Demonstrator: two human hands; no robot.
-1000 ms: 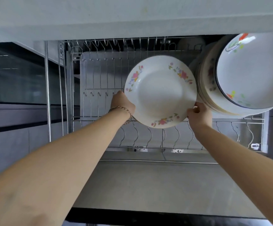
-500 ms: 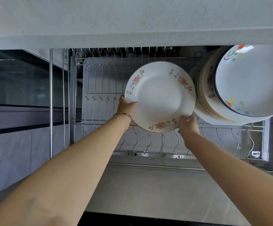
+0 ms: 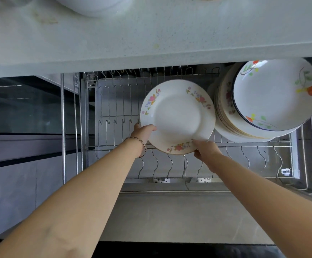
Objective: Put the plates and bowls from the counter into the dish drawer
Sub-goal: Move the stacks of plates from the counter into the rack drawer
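Both of my hands hold a white floral plate [image 3: 177, 118] over the pulled-out wire dish drawer [image 3: 114, 112]. My left hand [image 3: 144, 132], with a bracelet at the wrist, grips the plate's lower left rim. My right hand [image 3: 205, 149] grips its lower right rim. The plate faces me, tilted, just left of a stack of plates [image 3: 224, 112] standing in the drawer's right side. A blue-rimmed floral bowl [image 3: 276, 94] rests at the front of that stack. On the counter [image 3: 151, 34] above, a white bowl [image 3: 91, 4] shows at the top edge.
The drawer's wire slots [image 3: 114, 101] to the left of the held plate stand unfilled, as do the wavy wire dividers [image 3: 244, 159] along its near side. A dark glass cabinet front [image 3: 21, 108] lies at the left. The drawer's grey front panel [image 3: 179, 216] is below my arms.
The view has tilted up, so the counter and a bowl on it now show. My right hand slid from the plate's right rim to its lower rim. The plate stays beside the stack.
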